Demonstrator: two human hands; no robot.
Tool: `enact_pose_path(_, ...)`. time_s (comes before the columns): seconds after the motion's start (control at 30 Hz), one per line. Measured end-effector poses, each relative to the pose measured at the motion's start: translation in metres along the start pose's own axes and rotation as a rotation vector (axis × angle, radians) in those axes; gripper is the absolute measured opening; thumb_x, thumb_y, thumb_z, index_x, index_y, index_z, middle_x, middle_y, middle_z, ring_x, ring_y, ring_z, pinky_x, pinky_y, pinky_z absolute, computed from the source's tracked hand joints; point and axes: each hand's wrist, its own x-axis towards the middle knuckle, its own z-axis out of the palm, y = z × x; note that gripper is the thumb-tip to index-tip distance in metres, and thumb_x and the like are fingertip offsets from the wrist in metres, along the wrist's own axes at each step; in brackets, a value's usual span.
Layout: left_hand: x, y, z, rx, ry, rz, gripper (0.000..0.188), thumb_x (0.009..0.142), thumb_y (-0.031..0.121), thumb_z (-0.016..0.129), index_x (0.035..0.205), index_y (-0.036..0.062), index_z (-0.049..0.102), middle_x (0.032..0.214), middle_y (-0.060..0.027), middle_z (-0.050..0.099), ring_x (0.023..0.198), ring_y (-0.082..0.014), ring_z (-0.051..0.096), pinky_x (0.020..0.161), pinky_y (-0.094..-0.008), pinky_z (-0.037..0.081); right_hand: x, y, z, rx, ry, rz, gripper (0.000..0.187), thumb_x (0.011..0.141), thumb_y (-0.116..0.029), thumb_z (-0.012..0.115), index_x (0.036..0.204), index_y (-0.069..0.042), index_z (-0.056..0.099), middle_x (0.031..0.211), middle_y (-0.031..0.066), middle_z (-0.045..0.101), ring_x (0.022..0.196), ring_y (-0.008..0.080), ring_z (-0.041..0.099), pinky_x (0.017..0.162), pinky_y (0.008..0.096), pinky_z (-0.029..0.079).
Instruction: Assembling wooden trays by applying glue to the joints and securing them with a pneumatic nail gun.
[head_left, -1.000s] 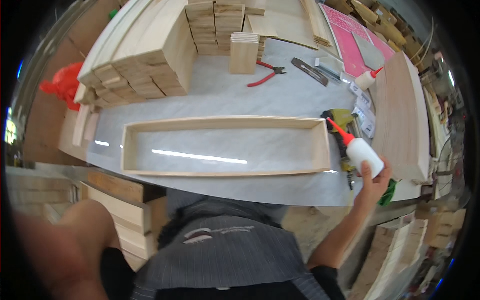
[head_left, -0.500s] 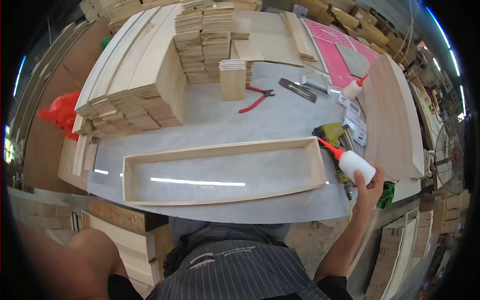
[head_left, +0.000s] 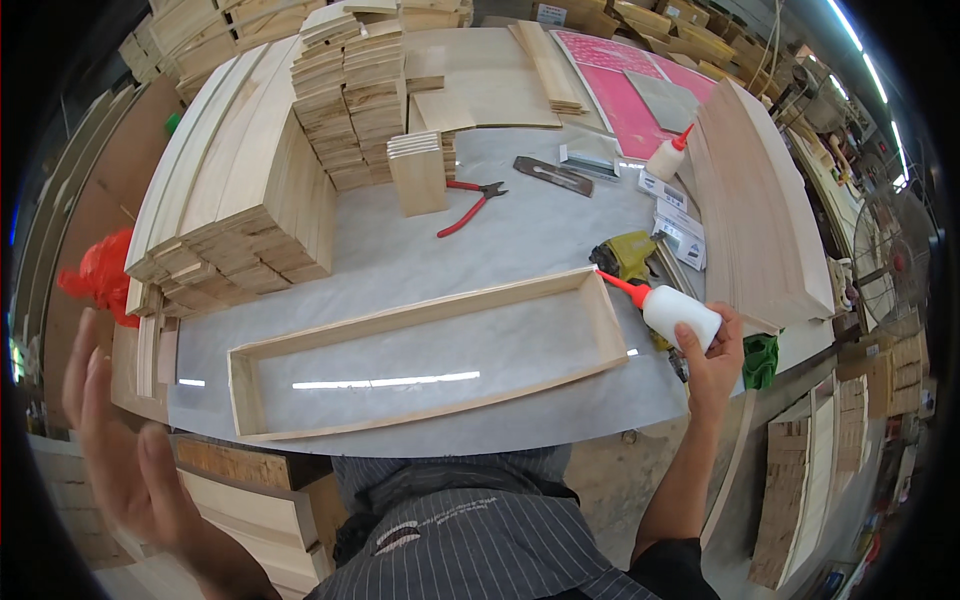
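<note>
My right hand [head_left: 712, 355] is wrapped round a white glue bottle [head_left: 682, 318] with a red nozzle. The bottle is tilted, and its tip lies at the far right corner of a long, low rectangular wooden frame [head_left: 420, 306]. That frame rests on the grey tabletop [head_left: 400, 245], which shows through its middle. Off the table's left edge, my left hand [head_left: 130, 460] is raised with its fingers stretched apart and nothing in it. A yellow-green nail gun [head_left: 627, 254] lies just beyond the bottle, partly hidden by it.
Stacked boards [head_left: 240, 190] and piled short slats [head_left: 350, 110] stand at the back left. Red-handled pliers [head_left: 466, 212], a flat metal blade [head_left: 553, 175] and a second glue bottle [head_left: 666, 156] sit beyond the frame. Wide panels [head_left: 755, 200] line the right side; a red bag [head_left: 103, 272] hangs left.
My left hand has come up into view at the left, fingers spread. The whole view has shifted and turned a little. The bottle's tip stays at the frame's corner.
</note>
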Motion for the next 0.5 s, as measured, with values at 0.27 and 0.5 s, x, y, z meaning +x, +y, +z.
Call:
enact_pose_path(0.27, -0.123, -0.151, 0.046, -0.202, -0.106, -0.735, 0.041, 0.102, 0.018, 0.064, 0.139, 0.0026, 0.061, 0.136, -0.013, 0.064, 0.119, -0.0155, 0.057, 0.095, -0.0304, 0.045, -0.021, -0.005, -0.012, -0.031, 0.03, 0.009, 0.047, 0.084, -0.013, 0.086, 0.121, -0.005, 0.057, 0.107, 0.005, 0.064, 0.093, 0.0119, 0.063, 0.078, 0.0252, 0.052)
enact_pose_path(0.5, -0.193, -0.19, 0.076, -0.332, -0.221, -1.209, 0.048, 0.101, 0.032, 0.066, 0.141, 0.0057, 0.061, 0.131, -0.007, 0.067, 0.112, -0.0129, 0.058, 0.091, -0.03, 0.045, -0.047, -0.007, -0.027, -0.044, 0.075, 0.04, 0.048, 0.083, -0.014, 0.087, 0.12, -0.006, 0.058, 0.106, 0.0033, 0.062, 0.093, 0.0117, 0.062, 0.078, 0.025, 0.052)
